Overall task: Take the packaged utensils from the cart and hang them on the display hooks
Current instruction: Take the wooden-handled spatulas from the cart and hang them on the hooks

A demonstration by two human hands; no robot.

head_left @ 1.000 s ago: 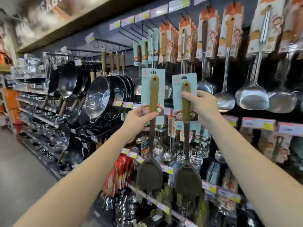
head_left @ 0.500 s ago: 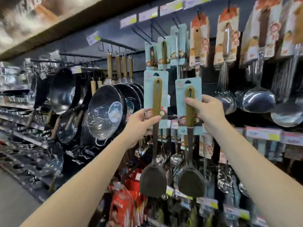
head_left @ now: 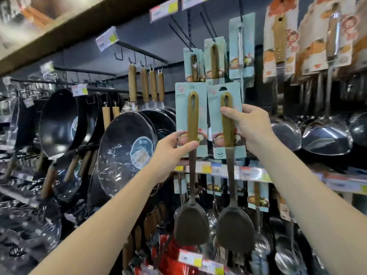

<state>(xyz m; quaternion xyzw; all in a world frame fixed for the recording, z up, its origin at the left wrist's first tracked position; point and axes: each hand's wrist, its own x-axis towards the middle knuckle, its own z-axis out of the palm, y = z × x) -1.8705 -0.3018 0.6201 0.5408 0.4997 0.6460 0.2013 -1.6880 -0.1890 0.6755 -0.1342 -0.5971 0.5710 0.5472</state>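
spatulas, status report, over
Left hand pinches left spatula, right hand grips right spatula. Neither hung yet, both held just below the hung teal cards. Bare hooks above, nothing blocking them.

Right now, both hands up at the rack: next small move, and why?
Probably raise the right hand so its pale-blue-carded, olive-handled spatula meets a black wire hook: it sits just below the matching hung cards, unhooked.

We see two spatulas [head_left: 192, 175] with pale teal cards [head_left: 181, 110], olive handles [head_left: 193, 120] and dark grey-brown blades [head_left: 191, 225]; black woks [head_left: 115, 135]; yellow-and-white tags [head_left: 163, 8].
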